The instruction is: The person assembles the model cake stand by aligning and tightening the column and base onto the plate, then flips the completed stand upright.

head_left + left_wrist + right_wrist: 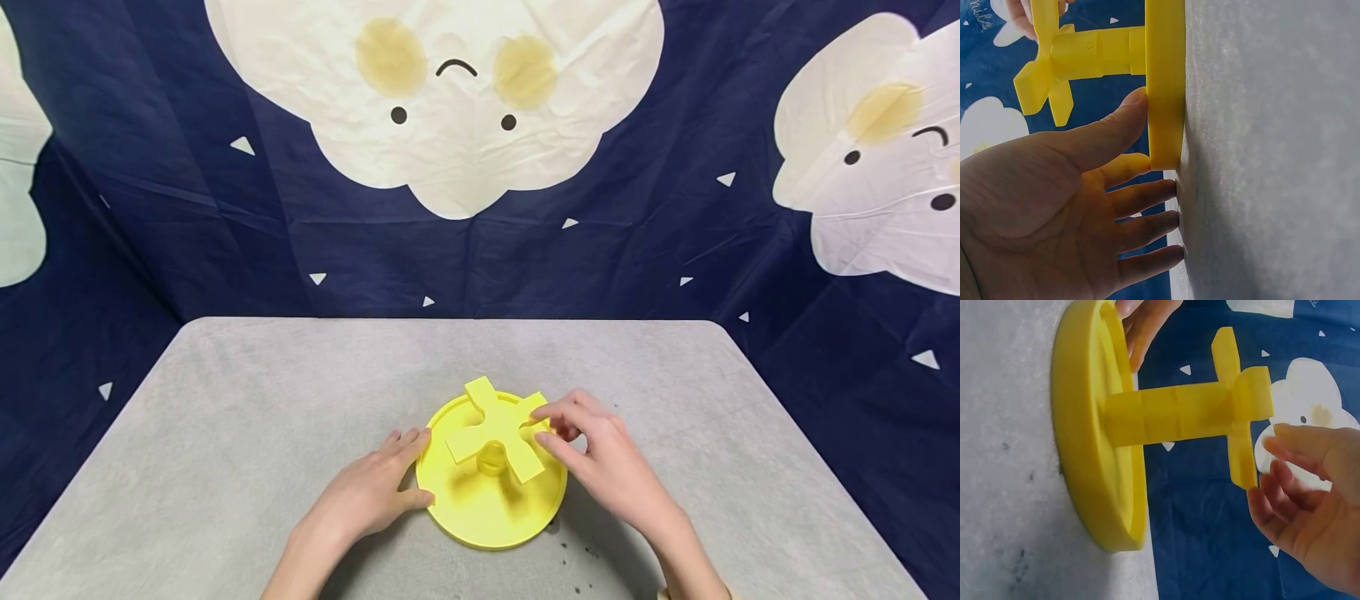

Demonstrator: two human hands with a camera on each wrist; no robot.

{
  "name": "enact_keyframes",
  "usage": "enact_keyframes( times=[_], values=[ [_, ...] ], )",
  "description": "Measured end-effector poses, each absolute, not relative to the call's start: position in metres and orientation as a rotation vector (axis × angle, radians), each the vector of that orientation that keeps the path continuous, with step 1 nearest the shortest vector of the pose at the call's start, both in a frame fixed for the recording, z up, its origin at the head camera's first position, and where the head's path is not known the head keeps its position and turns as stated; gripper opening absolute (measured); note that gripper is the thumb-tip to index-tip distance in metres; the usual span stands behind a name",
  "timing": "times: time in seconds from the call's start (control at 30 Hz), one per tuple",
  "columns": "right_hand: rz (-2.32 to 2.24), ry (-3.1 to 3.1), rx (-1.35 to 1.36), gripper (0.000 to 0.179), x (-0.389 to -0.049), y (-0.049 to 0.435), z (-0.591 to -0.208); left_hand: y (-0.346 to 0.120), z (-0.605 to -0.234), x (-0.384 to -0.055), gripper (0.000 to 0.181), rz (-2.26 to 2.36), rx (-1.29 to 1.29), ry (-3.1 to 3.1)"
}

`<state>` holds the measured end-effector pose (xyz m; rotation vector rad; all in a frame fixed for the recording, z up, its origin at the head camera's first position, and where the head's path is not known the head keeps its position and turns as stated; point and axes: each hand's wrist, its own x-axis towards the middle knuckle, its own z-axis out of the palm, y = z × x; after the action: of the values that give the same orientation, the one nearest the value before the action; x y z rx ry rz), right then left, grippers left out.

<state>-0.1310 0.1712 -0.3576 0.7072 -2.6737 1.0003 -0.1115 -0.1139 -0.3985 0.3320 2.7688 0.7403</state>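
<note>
A yellow round base (480, 521) with a raised rim lies on the table, and a thick post (1172, 415) rises from its middle. Atop the post sits a yellow cross-shaped piece (497, 427) with flat arms. At the base's left side is my left hand (367, 492), its fingers spread and fairly straight; thumb and index finger touch the rim, and the other fingertips meet the tabletop in the left wrist view. My right hand (600, 450) is at the cross's right arm with fingers loosely bent, fingertips touching or very near the arm ends. I see no firm grip there.
The grey table (262, 400) has small dark specks (588, 552) right of the base. Behind it hangs a dark blue cloth (375, 258) printed with white clouds and small triangles, which also runs along both sides.
</note>
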Motion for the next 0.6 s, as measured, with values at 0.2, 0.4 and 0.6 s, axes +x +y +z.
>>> enact_keyframes(
  times=[0.2, 0.4, 0.6],
  values=[
    [0.892, -2.700, 0.684, 0.046, -0.1352, 0.1719, -0.3622, -0.1144, -0.3994, -0.1121, 0.076, 0.735, 0.337, 2.770],
    [0.957, -2.787, 0.715, 0.049, -0.1368, 0.1710, -0.3665, -0.1144, -0.3999, -0.1125, 0.076, 0.736, 0.341, 2.765],
    [0.991, -2.766, 0.713, 0.039, -0.1367, 0.1724, -0.3662, -0.1148, -0.4002, -0.1125, 0.076, 0.738, 0.343, 2.766]
  ],
)
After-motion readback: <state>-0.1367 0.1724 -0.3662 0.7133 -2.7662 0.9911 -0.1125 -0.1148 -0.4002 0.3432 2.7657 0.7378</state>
